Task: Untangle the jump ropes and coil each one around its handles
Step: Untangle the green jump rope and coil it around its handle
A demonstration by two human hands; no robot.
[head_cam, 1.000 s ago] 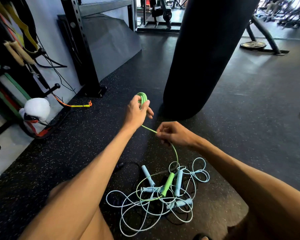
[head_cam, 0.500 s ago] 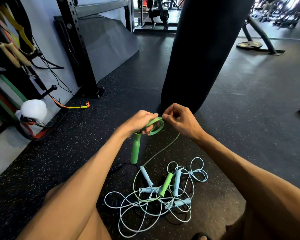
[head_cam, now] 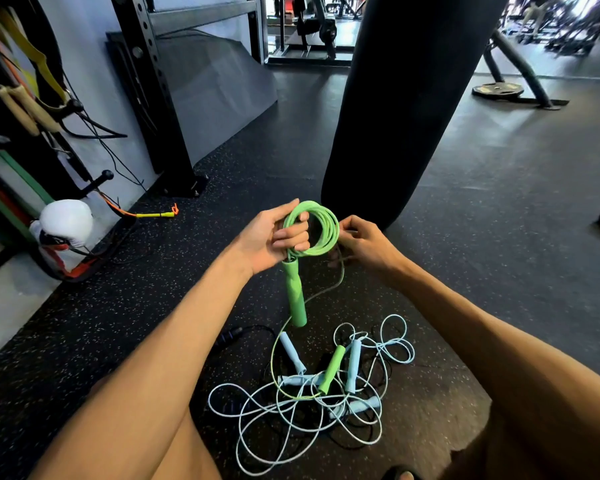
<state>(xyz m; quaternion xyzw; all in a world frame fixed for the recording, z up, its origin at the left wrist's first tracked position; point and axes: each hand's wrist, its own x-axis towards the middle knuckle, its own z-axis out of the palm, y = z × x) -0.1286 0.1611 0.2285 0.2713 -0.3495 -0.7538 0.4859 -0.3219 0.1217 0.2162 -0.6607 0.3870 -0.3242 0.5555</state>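
While our left hand (head_cam: 274, 237) clamps a round coil of green rope (head_cam: 321, 226) with fingers curled through it, one green handle (head_cam: 295, 294) hangs straight down below the fist. Our right hand (head_cam: 367, 245) pinches the coil's right edge where the loose green strand drops toward the floor. That strand runs to the second green handle (head_cam: 332, 368), lying in the tangle of light blue ropes (head_cam: 291, 410) on the speckled black mat (head_cam: 84, 323), near the punching bag (head_cam: 402, 98)

The green coil (head_cam: 312, 228) in the left hand (head_cam: 269, 237) is growing fuller as the right hand (head_cam: 366, 245) is laying on another loop
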